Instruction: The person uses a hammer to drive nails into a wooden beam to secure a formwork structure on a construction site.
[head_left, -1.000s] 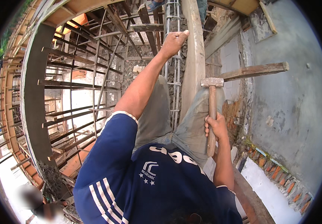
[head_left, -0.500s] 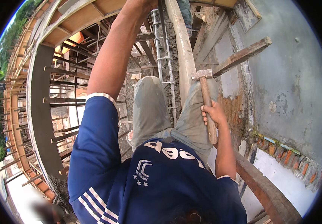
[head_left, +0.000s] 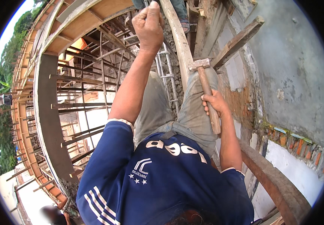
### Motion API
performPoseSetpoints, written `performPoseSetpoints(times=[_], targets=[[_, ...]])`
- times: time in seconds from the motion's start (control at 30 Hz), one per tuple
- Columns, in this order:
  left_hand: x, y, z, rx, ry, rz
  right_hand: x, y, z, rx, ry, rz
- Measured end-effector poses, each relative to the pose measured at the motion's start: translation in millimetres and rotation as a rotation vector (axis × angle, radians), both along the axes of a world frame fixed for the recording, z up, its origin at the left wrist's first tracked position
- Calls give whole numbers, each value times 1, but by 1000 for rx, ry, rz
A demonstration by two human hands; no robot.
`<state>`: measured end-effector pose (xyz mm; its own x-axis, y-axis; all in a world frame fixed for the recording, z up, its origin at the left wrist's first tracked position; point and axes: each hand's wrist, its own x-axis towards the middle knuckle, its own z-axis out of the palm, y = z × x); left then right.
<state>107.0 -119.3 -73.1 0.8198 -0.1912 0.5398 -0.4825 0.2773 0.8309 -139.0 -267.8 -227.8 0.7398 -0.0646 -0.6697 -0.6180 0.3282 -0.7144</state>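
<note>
My right hand (head_left: 215, 104) is closed round the wooden handle of a hammer (head_left: 206, 81). The hammer lies along my right thigh, its blocky metal head (head_left: 198, 64) pointing away from me. Stretched far forward, my left hand (head_left: 149, 30) is curled into a fist with the thumb on top; what it grips, if anything, is hidden. Below that fist runs a reinforcing steel cage (head_left: 165, 71) of bars and ties, between my knees. A long pale timber (head_left: 178, 41) lies just right of the cage.
A sandalled foot (head_left: 184, 27) of another person is at the far end. A beam (head_left: 240, 43) juts out on the right beside a grey plastered wall (head_left: 293, 75). Timber props (head_left: 81, 105) and curved formwork (head_left: 47, 112) stand left. Another person (head_left: 57, 216) is at lower left.
My left hand has come down and back into full view from the top edge. My right hand keeps the hammer on my thigh. The view has shifted slightly.
</note>
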Motion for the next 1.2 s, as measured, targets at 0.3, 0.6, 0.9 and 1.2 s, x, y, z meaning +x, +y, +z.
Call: performPoseSetpoints(times=[0.3,0.6,0.9,1.2], targets=[[-4,2,-116,61,193,-231,-6,-2,-3,-3,-41,7],[-156,69,-137,334,41,-348,-1,5,9,-122,-21,55],[-122,64,-99,16,350,-256,30,16,1,-187,-45,62],[19,1,-6,-193,-221,-15,29,7,-2,-144,-26,44]])
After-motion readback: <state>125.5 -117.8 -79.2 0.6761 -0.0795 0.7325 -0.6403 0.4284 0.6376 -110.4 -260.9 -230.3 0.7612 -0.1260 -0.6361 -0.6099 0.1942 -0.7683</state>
